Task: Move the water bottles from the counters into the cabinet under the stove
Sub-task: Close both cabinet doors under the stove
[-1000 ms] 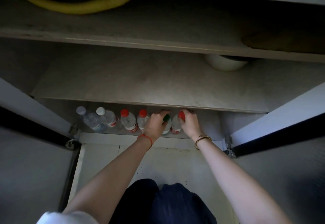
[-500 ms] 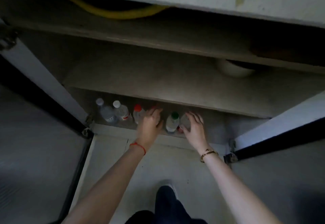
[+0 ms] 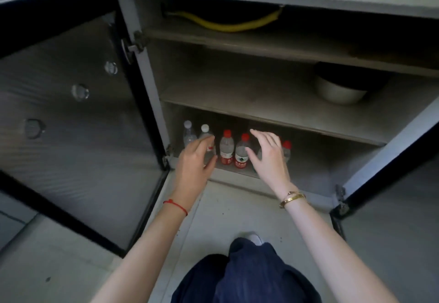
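Several water bottles stand in a row on the bottom shelf of the open cabinet (image 3: pixel 308 157). Two white-capped bottles (image 3: pixel 188 134) stand at the left. Two red-capped bottles (image 3: pixel 226 148) with red labels stand in the middle. Another red-capped bottle (image 3: pixel 286 149) shows at the right, and my right hand hides what stands between. My left hand (image 3: pixel 196 157) hovers in front of the white-capped bottles, fingers apart, holding nothing. My right hand (image 3: pixel 268 155) is spread open in front of the right-hand bottles, empty.
Both cabinet doors stand open: the left door (image 3: pixel 78 122) and the right door (image 3: pixel 389 160). A white bowl (image 3: pixel 337 91) sits on the middle shelf. A yellow hose (image 3: pixel 228 26) runs along the top shelf. My knees (image 3: pixel 244 271) are over the tiled floor.
Both hands have let go of the two bottles and drawn back out of the bottom shelf. The view has pulled back and tilted, showing more of the left door.
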Demonstrator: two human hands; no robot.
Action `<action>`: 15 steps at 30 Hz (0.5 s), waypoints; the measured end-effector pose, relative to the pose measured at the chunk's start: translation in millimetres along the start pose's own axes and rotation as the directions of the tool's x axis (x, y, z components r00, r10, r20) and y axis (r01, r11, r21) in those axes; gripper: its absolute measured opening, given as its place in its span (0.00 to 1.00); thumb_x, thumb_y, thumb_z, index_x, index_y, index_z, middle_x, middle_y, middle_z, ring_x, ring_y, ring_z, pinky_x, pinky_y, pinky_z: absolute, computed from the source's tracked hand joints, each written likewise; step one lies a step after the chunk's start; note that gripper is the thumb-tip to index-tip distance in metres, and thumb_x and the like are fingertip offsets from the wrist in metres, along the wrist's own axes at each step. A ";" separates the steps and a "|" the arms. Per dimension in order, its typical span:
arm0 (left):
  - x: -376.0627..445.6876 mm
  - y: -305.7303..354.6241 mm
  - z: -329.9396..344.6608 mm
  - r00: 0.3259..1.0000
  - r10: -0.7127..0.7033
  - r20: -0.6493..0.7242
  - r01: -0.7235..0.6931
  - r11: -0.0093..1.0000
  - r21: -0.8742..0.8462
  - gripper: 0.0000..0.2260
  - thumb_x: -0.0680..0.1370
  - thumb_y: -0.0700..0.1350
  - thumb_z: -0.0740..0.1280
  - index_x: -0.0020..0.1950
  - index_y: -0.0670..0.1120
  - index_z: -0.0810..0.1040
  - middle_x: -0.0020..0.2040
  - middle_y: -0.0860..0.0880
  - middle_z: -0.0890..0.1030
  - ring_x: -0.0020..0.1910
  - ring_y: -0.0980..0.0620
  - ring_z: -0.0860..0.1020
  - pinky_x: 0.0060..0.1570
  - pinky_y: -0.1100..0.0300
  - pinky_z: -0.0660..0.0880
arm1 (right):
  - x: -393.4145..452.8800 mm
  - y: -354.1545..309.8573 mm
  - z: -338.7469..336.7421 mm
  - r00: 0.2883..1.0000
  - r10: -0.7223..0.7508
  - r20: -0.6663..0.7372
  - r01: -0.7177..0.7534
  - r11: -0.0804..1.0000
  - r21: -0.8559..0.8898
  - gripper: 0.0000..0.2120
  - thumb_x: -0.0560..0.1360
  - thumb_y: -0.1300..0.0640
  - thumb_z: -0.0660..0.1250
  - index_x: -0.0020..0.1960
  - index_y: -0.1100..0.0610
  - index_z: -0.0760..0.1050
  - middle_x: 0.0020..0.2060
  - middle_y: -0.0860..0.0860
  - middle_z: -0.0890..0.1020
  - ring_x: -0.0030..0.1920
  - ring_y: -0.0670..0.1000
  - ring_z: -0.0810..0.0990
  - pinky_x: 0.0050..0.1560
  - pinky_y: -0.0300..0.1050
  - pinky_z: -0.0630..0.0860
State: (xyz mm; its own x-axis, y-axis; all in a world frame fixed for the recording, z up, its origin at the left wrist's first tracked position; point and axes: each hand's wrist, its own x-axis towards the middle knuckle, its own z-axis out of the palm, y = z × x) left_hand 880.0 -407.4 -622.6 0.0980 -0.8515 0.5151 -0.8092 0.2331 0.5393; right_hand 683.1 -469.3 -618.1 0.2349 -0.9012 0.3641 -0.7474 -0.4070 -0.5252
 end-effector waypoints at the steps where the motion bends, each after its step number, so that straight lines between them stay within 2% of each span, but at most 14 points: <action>1: -6.7 2.1 -15.8 1.000 0.006 -0.029 -0.005 1.000 0.018 0.20 0.74 0.40 0.71 0.65 0.44 0.76 0.61 0.47 0.79 0.60 0.49 0.77 0.60 0.56 0.75 | -0.4 -16.5 -3.5 0.999 -0.040 -0.013 0.040 0.999 0.015 0.23 0.78 0.51 0.64 0.72 0.54 0.67 0.67 0.49 0.73 0.71 0.49 0.63 0.72 0.49 0.64; 6: -41.4 8.4 -93.2 0.986 -0.057 -0.158 0.071 0.994 0.082 0.20 0.76 0.43 0.70 0.68 0.46 0.74 0.65 0.49 0.77 0.64 0.52 0.73 0.64 0.59 0.71 | 1.9 -104.6 -19.9 0.958 -0.263 -0.113 0.272 0.960 0.065 0.21 0.78 0.52 0.65 0.70 0.54 0.69 0.65 0.50 0.74 0.70 0.50 0.67 0.71 0.51 0.67; 9: -60.1 12.3 -138.5 0.968 -0.068 -0.240 0.107 0.982 0.155 0.20 0.77 0.44 0.69 0.68 0.46 0.74 0.66 0.49 0.77 0.65 0.51 0.73 0.64 0.60 0.69 | 2.1 -153.9 -25.5 0.916 -0.376 -0.142 0.392 0.913 0.113 0.21 0.78 0.53 0.65 0.70 0.55 0.69 0.65 0.50 0.74 0.70 0.49 0.67 0.72 0.48 0.66; 15: -89.3 12.8 -206.9 0.873 -0.079 -0.480 0.213 0.949 0.231 0.16 0.76 0.41 0.70 0.64 0.45 0.76 0.57 0.48 0.80 0.56 0.50 0.76 0.58 0.55 0.74 | 10.5 -242.1 -26.4 0.788 -0.582 -0.200 0.613 0.771 0.171 0.22 0.78 0.52 0.65 0.70 0.57 0.69 0.65 0.50 0.75 0.69 0.50 0.67 0.72 0.48 0.64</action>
State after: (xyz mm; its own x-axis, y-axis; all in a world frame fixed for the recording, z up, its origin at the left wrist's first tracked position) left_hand 980.8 -231.2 -523.9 0.4282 -0.5366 0.7271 -0.8811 -0.0690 0.4680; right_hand 850.1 -376.3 -466.8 0.4958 -0.4435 0.7467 -0.3259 -0.8920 -0.3134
